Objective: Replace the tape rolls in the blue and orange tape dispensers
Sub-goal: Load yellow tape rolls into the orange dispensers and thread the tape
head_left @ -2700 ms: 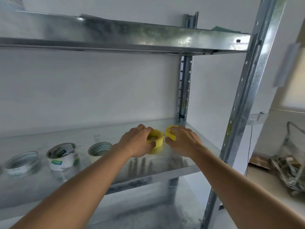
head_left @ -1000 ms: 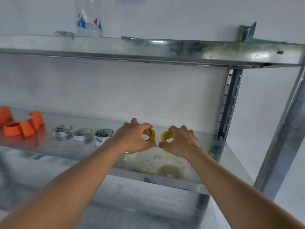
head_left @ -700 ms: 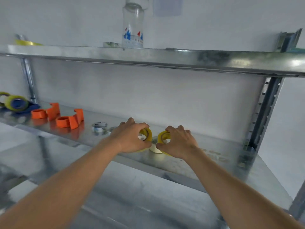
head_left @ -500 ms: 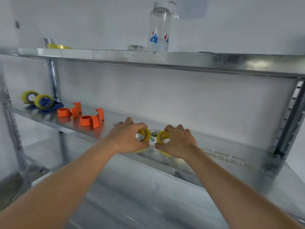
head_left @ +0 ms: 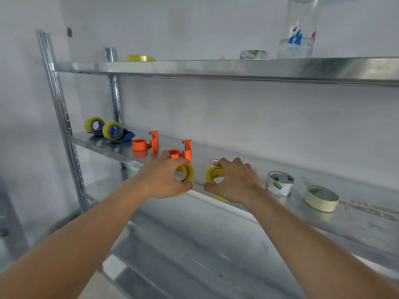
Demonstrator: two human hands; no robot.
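My left hand (head_left: 164,180) grips a yellow tape roll (head_left: 188,172), held upright in front of the middle shelf (head_left: 356,225). My right hand (head_left: 235,182) grips a second yellow tape roll (head_left: 212,173) beside it. Two orange tape dispensers stand empty on the shelf: one (head_left: 145,143) further left, the other (head_left: 183,151) just behind my left hand. At the shelf's far left lie two blue dispensers (head_left: 127,134), one loaded yellow roll (head_left: 112,131) in front and another loaded yellow roll (head_left: 94,125) behind it.
Right of my hands on the shelf stand a white tape roll with green print (head_left: 279,183) and a cream tape roll (head_left: 321,201). A small roll (head_left: 215,162) peeks out behind my right hand. The upper shelf (head_left: 216,67) carries a clear bottle (head_left: 299,29), a clear roll (head_left: 253,54) and a yellow roll (head_left: 140,58).
Both hands have carried the two yellow rolls leftwards along the shelf, from its right end to just in front of the orange dispensers. The view has swung left with them.
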